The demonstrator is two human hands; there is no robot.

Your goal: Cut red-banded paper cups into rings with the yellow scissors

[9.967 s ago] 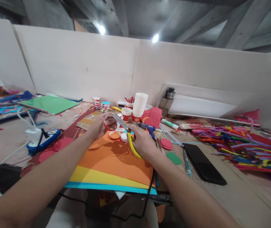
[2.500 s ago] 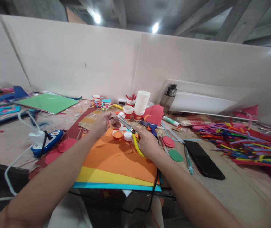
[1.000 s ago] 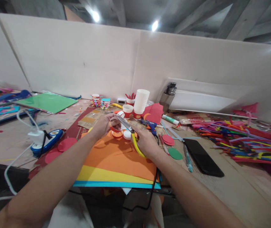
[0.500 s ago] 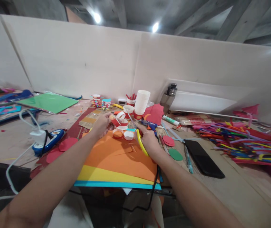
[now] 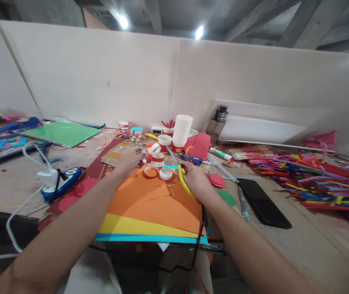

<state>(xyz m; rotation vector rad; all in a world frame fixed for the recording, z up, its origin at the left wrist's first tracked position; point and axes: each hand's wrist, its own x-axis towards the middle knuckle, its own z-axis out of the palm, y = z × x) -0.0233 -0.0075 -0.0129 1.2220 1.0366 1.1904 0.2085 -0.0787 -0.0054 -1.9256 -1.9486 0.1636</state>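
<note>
My left hand (image 5: 131, 158) reaches over the far edge of the orange paper (image 5: 156, 204) and pinches a cut ring of red-and-white paper cup (image 5: 147, 155). More cut rings (image 5: 165, 174) lie on the orange paper beside it. My right hand (image 5: 196, 179) grips the yellow-handled scissors (image 5: 183, 179), their blades pointing away toward the cups. A cut red-and-white cup piece (image 5: 157, 159) stands between my hands.
A stack of white cups (image 5: 182, 131), a blue glue gun (image 5: 189, 158), red and green paper discs (image 5: 217, 180), a black phone (image 5: 263, 202) and a heap of pipe cleaners (image 5: 312, 179) lie to the right. A charger and blue device (image 5: 59, 181) and green sheet (image 5: 61, 132) are left.
My left hand moved the ring away from the scissors toward the far cup pieces. My right hand turned the scissors so the blades point away and drew slightly right.
</note>
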